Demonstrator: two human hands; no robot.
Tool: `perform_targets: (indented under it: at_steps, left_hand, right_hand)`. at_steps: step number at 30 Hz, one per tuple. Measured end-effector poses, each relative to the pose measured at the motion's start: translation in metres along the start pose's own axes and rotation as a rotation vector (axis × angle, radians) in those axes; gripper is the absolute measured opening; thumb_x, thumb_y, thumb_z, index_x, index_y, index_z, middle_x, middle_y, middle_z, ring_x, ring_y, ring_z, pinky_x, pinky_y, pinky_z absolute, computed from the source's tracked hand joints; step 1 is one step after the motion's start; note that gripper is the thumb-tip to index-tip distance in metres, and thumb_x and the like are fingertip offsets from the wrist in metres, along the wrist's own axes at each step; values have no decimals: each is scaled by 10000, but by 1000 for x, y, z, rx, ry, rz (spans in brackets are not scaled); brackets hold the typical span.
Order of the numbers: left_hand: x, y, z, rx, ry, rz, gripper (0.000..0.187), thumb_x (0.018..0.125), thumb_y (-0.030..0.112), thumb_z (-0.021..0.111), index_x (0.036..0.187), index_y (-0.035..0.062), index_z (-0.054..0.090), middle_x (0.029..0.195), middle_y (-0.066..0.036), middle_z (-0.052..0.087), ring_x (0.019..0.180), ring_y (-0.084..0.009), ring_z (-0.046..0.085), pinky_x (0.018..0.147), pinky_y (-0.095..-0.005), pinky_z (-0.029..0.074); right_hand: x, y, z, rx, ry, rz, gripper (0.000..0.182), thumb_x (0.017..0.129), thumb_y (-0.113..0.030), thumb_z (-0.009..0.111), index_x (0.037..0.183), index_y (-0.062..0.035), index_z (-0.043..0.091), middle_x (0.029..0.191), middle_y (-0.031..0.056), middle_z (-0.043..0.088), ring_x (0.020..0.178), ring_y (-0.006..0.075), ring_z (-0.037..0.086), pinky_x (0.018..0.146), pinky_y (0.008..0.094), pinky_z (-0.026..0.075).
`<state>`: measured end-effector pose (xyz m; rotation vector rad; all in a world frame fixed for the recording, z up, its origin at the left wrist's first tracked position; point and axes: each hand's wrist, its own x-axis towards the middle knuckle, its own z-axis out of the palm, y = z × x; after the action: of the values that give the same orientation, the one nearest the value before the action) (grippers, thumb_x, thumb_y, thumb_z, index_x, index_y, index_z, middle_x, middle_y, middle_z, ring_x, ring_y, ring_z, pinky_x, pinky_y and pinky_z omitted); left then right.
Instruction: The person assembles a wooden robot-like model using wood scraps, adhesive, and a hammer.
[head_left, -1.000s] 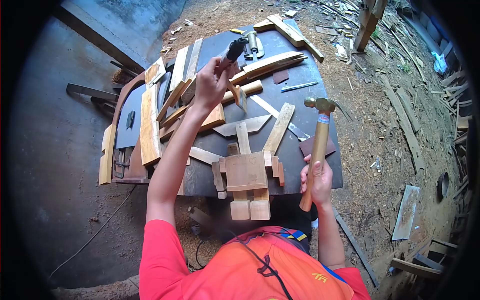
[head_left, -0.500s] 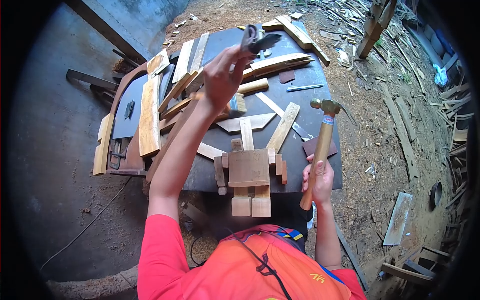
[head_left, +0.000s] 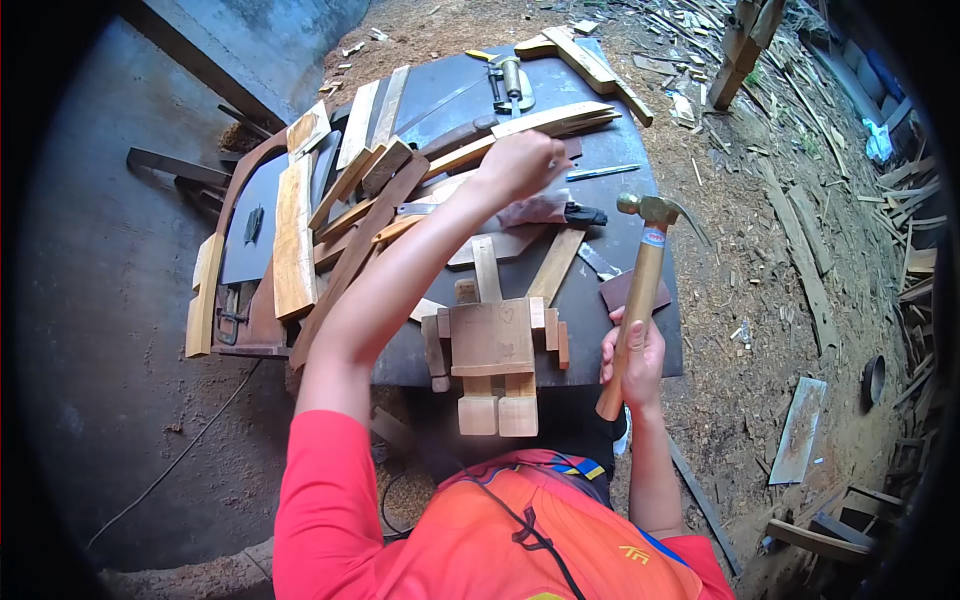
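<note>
My right hand point(head_left: 636, 362) grips the wooden handle of a claw hammer point(head_left: 640, 310), its head up and the claw to the right. My left hand point(head_left: 525, 165) is over the middle of the table, fingers curled; whether anything is in them is hidden. Just below it is a crumpled bundle point(head_left: 535, 208) with a dark end, apart from the visible fingers. Nearer my body, a wooden assembly of blocks point(head_left: 492, 335) sits at the table's near edge, with two pale square blocks point(head_left: 497, 416) at its front. A dark red square piece point(head_left: 632, 292) lies behind my right hand.
Wood pieces point(head_left: 295, 240) crowd the left of the dark table point(head_left: 640, 240). A metal clamp point(head_left: 511, 82) lies at the far side, and a slim metal tool point(head_left: 603, 172) to the right. Wood scraps cover the ground, and a post point(head_left: 742, 60) stands at the upper right.
My left hand has come down and to the right from above the far side. The bundle it held up is now lower, below the hand. My right hand and the hammer have hardly moved.
</note>
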<state>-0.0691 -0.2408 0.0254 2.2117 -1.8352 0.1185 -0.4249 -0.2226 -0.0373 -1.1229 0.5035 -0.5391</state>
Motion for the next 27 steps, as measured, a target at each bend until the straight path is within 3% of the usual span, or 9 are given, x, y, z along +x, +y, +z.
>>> perform_targets:
  at_steps: [3, 6, 10, 19, 22, 27]
  left_hand:
    - [44, -18, 25, -48, 29, -72, 188, 967, 238, 688, 1027, 126, 828, 936, -205, 777, 957, -390, 762, 845, -506, 605]
    - [75, -30, 52, -9, -49, -83, 171, 943, 201, 680, 990, 109, 817, 937, -218, 770, 958, -404, 761, 844, -519, 605]
    - [92, -37, 74, 61, 15, -100, 140, 894, 131, 647, 886, 82, 778, 916, -229, 762, 912, -431, 758, 810, -540, 604]
    - [100, -41, 80, 83, 2, -135, 183, 906, 109, 619, 899, 71, 798, 920, -248, 765, 882, -435, 763, 804, -540, 610]
    - [106, -34, 74, 184, -60, -176, 185, 906, 98, 642, 917, 34, 815, 983, -260, 788, 940, -400, 793, 827, -483, 644]
    - [108, -23, 72, 265, -46, -161, 160, 882, 96, 674, 918, 25, 813, 977, -239, 794, 946, -387, 797, 818, -471, 649]
  right_hand:
    - [-1, -1, 1, 4, 0, -6, 509, 1142, -526, 499, 1238, -28, 539, 711, 37, 590, 497, 79, 547, 455, 239, 467]
    - [-1, -1, 0, 13, -5, -8, 487, 1145, -504, 507, 1243, -29, 544, 714, 37, 594, 504, 82, 549, 465, 240, 462]
    - [-2, -3, -2, 36, -9, 14, 511, 1131, -524, 528, 1250, -28, 552, 726, 39, 602, 514, 81, 554, 478, 240, 462]
    - [1, -3, -5, 104, -26, 33, 522, 1125, -535, 531, 1259, -30, 535, 728, 44, 604, 516, 82, 560, 480, 236, 468]
    - [1, -2, -5, 115, -26, 24, 518, 1128, -531, 528, 1257, -30, 531, 726, 46, 602, 512, 85, 562, 477, 238, 470]
    - [1, -2, -5, 123, -21, 17, 522, 1125, -536, 529, 1254, -30, 524, 725, 45, 597, 512, 87, 565, 476, 241, 479]
